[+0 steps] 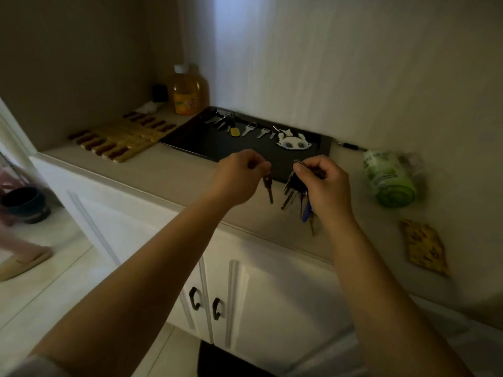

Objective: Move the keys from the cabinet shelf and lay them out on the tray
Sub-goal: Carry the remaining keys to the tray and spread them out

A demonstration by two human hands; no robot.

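A dim alcove with a beige countertop (168, 175) over white cabinet doors holds a dark tray (196, 142) set against the back wall. Along the tray's far edge lie a key bunch (223, 119), a yellow tag (235, 131), two loose keys (255, 131) and a white cartoon keychain (293, 141). Above its near edge, the left hand (239, 178) pinches a single key (268, 187) that hangs down — the right hand (324, 186) is closed around a larger bunch of keys (295, 193). A juice bottle (187, 91) stands at the tray's far-left corner.
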